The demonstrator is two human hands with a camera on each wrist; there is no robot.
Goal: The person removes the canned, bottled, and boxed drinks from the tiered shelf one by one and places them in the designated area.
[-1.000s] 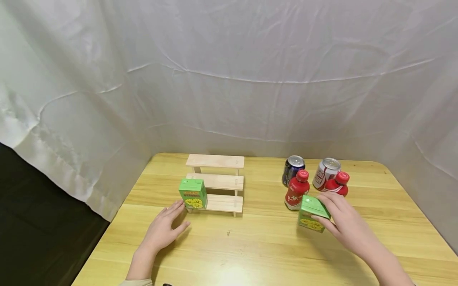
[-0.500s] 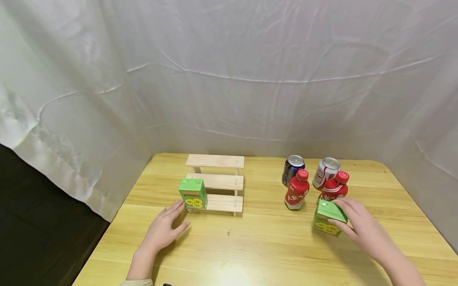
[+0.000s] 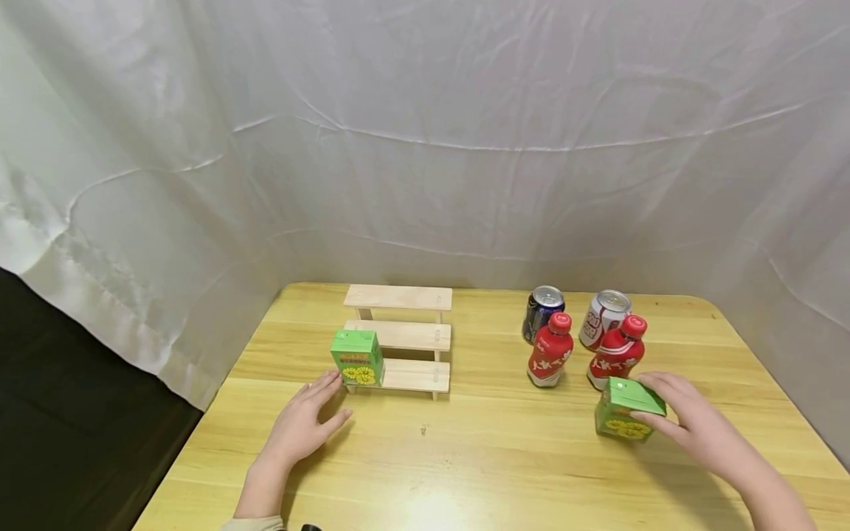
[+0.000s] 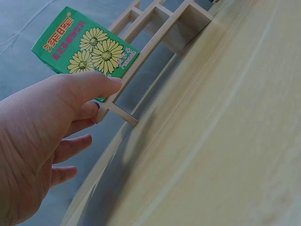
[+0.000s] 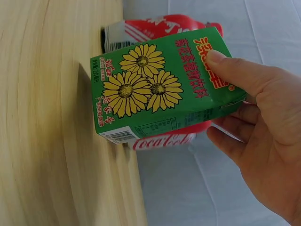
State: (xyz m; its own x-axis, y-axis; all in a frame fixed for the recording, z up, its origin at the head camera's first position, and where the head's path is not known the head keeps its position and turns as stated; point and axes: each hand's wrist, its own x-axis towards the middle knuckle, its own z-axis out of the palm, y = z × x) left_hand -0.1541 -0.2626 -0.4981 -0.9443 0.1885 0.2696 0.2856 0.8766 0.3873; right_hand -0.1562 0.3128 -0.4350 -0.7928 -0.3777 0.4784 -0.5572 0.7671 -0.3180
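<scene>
My right hand (image 3: 697, 424) grips a green drink carton (image 3: 624, 413) with yellow flowers between thumb and fingers, low over the table in front of the right red bottle (image 3: 617, 354). In the right wrist view the carton (image 5: 146, 84) is tilted, and I cannot tell if its base touches the wood. A matching drink carton (image 3: 358, 360) stands on the left end of the lowest step of a small wooden stepped shelf (image 3: 398, 297). My left hand (image 3: 299, 424) lies beside it with loosely extended fingers; in the left wrist view its thumb is at the carton's (image 4: 89, 47) lower edge.
A second red bottle (image 3: 550, 352) stands left of the held carton. Behind the bottles are a dark blue can (image 3: 541, 313) and a white-and-red can (image 3: 600, 321). A pale curtain (image 3: 491, 199) hangs behind the wooden table (image 3: 465, 457). A small dark object (image 3: 310, 527) shows at the bottom edge.
My right hand has carried the green carton to the right and slightly nearer, uncovering more of the right red bottle. The left hand stays where it was.
</scene>
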